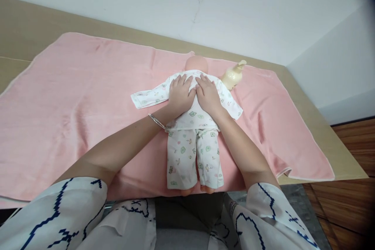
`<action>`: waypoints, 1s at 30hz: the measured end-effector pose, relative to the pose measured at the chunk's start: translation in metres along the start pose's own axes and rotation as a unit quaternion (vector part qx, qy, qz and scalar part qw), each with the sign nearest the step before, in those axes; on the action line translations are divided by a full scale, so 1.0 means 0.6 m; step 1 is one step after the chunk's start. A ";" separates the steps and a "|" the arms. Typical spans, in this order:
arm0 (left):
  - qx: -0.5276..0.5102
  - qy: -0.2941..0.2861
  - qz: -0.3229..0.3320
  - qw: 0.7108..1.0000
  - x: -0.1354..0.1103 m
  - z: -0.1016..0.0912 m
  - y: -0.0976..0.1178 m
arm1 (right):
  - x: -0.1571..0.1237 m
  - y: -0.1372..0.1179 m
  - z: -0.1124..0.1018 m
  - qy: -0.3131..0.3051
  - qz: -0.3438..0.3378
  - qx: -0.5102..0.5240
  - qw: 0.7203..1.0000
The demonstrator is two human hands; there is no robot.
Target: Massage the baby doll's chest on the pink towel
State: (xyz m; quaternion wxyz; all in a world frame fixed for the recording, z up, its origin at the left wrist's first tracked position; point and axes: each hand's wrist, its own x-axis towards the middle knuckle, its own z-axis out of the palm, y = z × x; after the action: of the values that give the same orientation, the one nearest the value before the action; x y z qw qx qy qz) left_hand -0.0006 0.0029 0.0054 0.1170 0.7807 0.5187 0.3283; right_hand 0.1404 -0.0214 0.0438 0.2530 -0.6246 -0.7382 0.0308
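Observation:
A baby doll (193, 136) in white printed pyjamas lies on its back on a pink blanket (73, 105), head toward the wall. Both my hands rest flat on its chest, side by side, thumbs touching. My left hand (180, 93) lies on the doll's left half with fingers stretched toward the neck; a thin bangle (156, 121) circles that wrist. My right hand (208, 95) lies flat on the other half, fingers together and extended. Neither hand holds anything. The doll's bare head (197, 63) shows just beyond my fingertips.
A cream baby bottle (233, 76) lies on the blanket by the doll's head, at its right. The blanket covers a beige table (316, 109) against a white wall. Wooden floor (357, 152) shows at right. My patterned sleeves fill the bottom edge.

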 end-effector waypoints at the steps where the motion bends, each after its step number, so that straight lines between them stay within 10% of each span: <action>1: -0.001 0.002 0.000 1.000 0.000 0.001 -0.001 | 0.001 0.001 -0.001 -0.016 -0.003 0.002 1.000; 6: 0.002 -0.005 0.002 1.000 0.001 0.002 -0.002 | 0.003 0.002 -0.003 0.049 0.006 0.005 0.999; 14: -0.079 0.001 0.010 0.997 0.014 -0.028 0.009 | 0.002 -0.002 -0.042 -0.054 -0.043 0.019 0.997; 19: -0.206 -0.009 0.052 0.977 0.028 -0.046 0.087 | 0.010 0.040 -0.119 0.100 -0.023 -0.018 0.995; 30: -0.257 -0.156 0.070 0.951 0.188 0.066 0.130 | 0.037 0.128 -0.114 0.097 0.041 -0.049 0.993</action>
State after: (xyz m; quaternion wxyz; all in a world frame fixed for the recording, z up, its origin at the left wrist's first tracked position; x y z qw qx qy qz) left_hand 0.1091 0.0751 0.0604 0.3694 0.8001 0.3362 0.3322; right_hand 0.2360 -0.0026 0.0830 0.2913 -0.6656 -0.6849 -0.0555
